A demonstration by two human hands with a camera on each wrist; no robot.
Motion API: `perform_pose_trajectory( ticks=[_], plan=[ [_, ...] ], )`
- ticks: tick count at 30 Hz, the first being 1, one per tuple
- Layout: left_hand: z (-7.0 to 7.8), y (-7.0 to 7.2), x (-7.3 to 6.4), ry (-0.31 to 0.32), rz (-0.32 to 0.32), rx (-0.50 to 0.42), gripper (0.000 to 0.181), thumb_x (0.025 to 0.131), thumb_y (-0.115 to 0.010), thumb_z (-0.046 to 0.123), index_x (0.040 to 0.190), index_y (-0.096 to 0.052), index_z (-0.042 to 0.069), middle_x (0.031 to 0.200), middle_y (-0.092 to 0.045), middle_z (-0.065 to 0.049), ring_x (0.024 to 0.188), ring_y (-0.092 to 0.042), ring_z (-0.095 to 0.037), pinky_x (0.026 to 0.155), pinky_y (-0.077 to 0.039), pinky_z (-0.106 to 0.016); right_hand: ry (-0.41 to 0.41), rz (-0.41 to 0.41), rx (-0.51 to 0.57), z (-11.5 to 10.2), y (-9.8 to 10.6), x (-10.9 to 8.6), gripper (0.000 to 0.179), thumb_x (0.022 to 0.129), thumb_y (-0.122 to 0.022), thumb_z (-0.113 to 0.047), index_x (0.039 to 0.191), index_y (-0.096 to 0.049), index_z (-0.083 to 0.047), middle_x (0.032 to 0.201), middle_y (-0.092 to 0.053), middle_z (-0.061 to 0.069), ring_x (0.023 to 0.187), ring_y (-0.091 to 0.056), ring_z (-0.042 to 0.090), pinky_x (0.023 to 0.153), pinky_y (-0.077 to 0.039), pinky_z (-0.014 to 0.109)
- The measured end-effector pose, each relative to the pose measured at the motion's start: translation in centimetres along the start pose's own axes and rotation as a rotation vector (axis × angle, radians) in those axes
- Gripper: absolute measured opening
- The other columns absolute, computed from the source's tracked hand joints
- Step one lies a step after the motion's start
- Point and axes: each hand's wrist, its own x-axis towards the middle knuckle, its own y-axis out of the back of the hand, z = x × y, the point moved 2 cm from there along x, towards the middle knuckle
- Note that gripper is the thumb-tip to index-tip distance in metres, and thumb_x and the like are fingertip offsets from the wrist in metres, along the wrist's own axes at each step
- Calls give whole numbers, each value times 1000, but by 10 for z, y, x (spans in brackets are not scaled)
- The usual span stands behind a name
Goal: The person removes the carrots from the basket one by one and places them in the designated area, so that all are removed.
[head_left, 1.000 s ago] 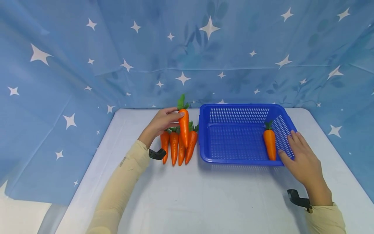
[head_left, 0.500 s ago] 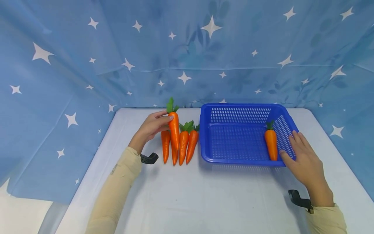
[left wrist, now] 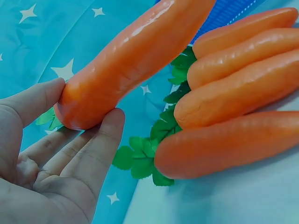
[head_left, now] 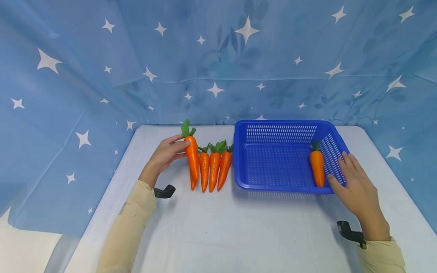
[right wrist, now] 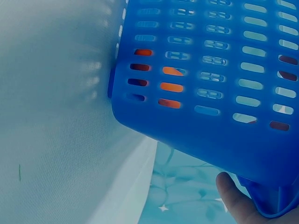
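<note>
An orange carrot (head_left: 192,157) with green leaves at its top is pinched near the leafy end by my left hand (head_left: 167,153). In the head view it overlaps the leftmost carrot (head_left: 193,184) of a row lying on the table. Beside that one lie another carrot (head_left: 204,170) and several more, tips toward me, as the left wrist view shows close up. My right hand (head_left: 358,189) holds the right rim of a blue plastic basket (head_left: 286,187), thumb by the front corner. Inside the basket, near its right wall, lies one carrot (head_left: 317,168).
A white cloth covers the table (head_left: 252,235). Behind it hangs a blue curtain (head_left: 218,57) with white stars. The basket stands just right of the carrot row, near the table's back edge.
My left hand has moved left and lower with the carrot, from over the right part of the row to the leftmost carrot. My right hand and the basket have stayed in place.
</note>
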Motion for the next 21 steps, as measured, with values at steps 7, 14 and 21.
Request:
perform_pose_trajectory(
  ticks=[7,14,21],
  plan=[
    [-4,10,-10,11,21,29,67,106,-70,24,163,-42,2,146,-62,-22,119,-68,-25,100,-60,-38,-3,-1,-1,0,0,0,77,109,-49,-37,164,-22,9,173,-13,29,163,-1,41,118,-12,78],
    [-14,20,-16,31,43,53,70,107,-70,24,165,-37,1,146,-61,-24,115,-69,-21,98,-60,-34,-8,-2,-4,0,0,0,78,109,-49,-37,164,-21,9,173,-13,30,163,-1,41,117,-12,80],
    [-24,32,-21,18,58,40,71,108,-68,21,166,-33,-2,136,-66,-16,107,-71,-14,96,-61,-32,-12,-7,-10,1,0,1,78,109,-49,-38,165,-20,9,173,-13,30,163,-1,42,117,-12,80]
  ],
)
